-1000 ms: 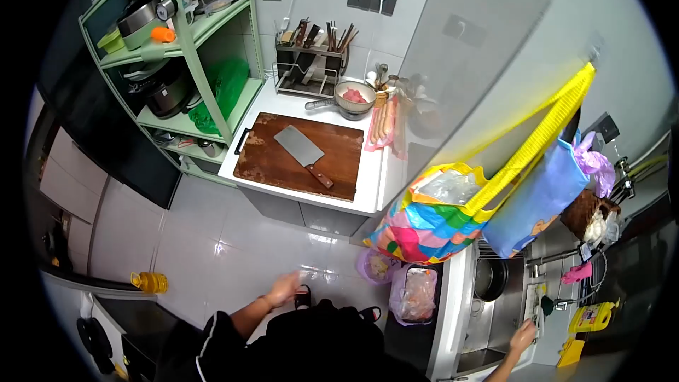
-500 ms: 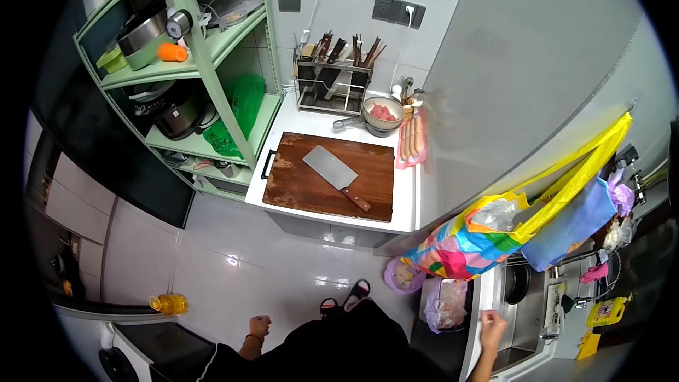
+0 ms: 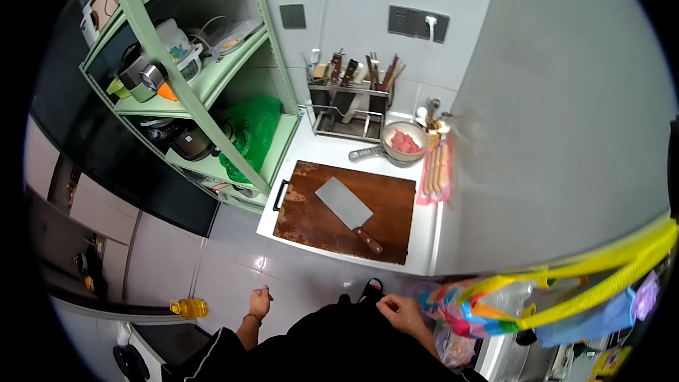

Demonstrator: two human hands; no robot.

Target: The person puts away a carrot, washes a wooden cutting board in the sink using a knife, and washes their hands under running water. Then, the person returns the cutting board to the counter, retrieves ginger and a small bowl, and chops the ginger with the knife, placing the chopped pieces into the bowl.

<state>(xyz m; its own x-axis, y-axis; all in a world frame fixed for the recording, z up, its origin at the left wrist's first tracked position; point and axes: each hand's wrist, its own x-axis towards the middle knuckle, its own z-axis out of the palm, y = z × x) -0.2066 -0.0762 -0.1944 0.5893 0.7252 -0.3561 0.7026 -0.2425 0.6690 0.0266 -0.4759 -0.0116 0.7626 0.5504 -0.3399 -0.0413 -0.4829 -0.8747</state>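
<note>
My left hand (image 3: 259,303) hangs low in front of my body, its fingers curled in and nothing showing in them. My right hand (image 3: 402,313) is beside my dark clothing, left of a colorful shopping bag (image 3: 467,308); its fingers are curled too, with no object visible. Neither hand touches the counter. Beyond them, a wooden cutting board (image 3: 304,221) lies on the white counter (image 3: 286,159). A cleaver (image 3: 344,203) rests flat across the board, its wooden handle pointing toward me and to the right.
Behind the board stand a knife rack (image 3: 346,110), a strainer with raw meat (image 3: 404,143) and a pack of sausages (image 3: 437,170). Green shelving (image 3: 212,95) rises at the left. An oil bottle (image 3: 189,308) is at lower left. The bag's yellow strap (image 3: 601,279) hangs at the right.
My right hand has swung left from beside the sink to in front of my body. The view has shifted closer to the counter. The cleaver still lies on the board.
</note>
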